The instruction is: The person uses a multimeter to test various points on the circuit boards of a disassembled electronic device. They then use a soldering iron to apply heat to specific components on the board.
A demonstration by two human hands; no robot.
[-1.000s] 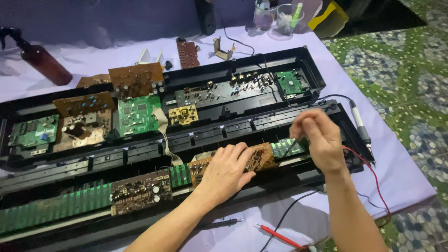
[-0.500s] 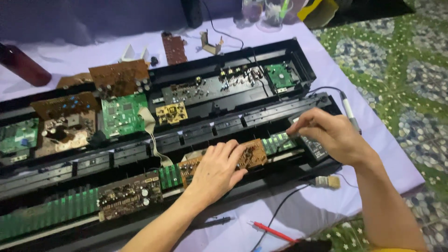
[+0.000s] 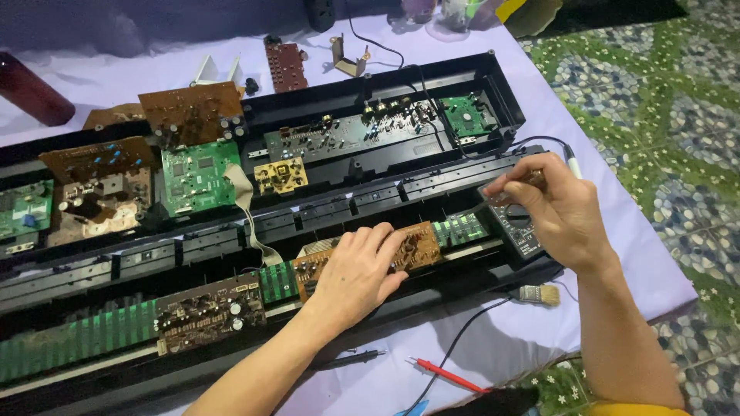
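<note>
purple cloth (image 3: 493,347); hands on brown circuit board (image 3: 420,245).

near the cloth's (image 3: 501,354) front edge you have a red probe (image 3: 445,375), a black probe (image 3: 351,357) and a small brush (image 3: 538,293). at its back edge lie a brown board (image 3: 286,65) and a metal bracket (image 3: 347,55). a dark red bottle (image 3: 31,91) lies at the back left corner.

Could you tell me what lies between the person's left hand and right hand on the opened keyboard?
In the head view, a green ribbed strip lies between the left hand, resting on a brown circuit board, and the right hand.
</note>
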